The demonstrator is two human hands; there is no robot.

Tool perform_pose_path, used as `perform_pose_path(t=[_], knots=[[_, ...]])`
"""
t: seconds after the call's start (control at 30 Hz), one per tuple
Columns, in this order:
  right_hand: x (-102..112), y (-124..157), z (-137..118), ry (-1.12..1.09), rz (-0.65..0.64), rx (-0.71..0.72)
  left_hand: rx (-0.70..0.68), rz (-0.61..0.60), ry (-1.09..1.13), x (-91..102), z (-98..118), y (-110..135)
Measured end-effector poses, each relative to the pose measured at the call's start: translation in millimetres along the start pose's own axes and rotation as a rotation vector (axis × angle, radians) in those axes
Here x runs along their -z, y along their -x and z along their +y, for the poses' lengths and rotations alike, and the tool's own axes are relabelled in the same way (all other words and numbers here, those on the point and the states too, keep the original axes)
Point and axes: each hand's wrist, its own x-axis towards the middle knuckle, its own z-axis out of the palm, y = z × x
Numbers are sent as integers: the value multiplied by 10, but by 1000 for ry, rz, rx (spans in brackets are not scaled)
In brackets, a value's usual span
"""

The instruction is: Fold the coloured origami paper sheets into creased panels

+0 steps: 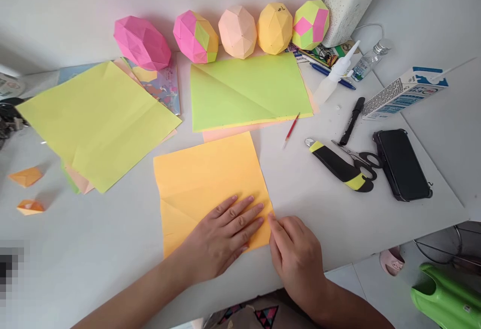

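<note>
A sheet of orange paper [205,176] with faint crease lines lies on the table in front of me. My left hand [225,234] rests flat on its lower right part, fingers stretched out towards the right edge. At that right edge my right hand [295,251] is closed, its fingers curled in. The tip of the thumb or forefinger touches the paper's edge; how much paper is between the fingers is hidden. Farther back are a stack of green paper [248,88] and, to the left, a yellow-green sheet [101,123] over other sheets.
Several folded paper polyhedra stand along the wall, including a pink one [143,42]. To the right lie a utility knife [338,166], scissors [363,161], a black marker [352,121], a phone [404,163], a glue bottle [332,78] and a drink carton [404,91]. Two small orange folded pieces [26,176] sit left.
</note>
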Motion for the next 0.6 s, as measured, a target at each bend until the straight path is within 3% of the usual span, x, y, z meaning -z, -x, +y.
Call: perform_pose_path(t=[0.6], knots=[[-16, 35, 6, -14, -1, 3, 15, -24, -15, -46, 6, 8]])
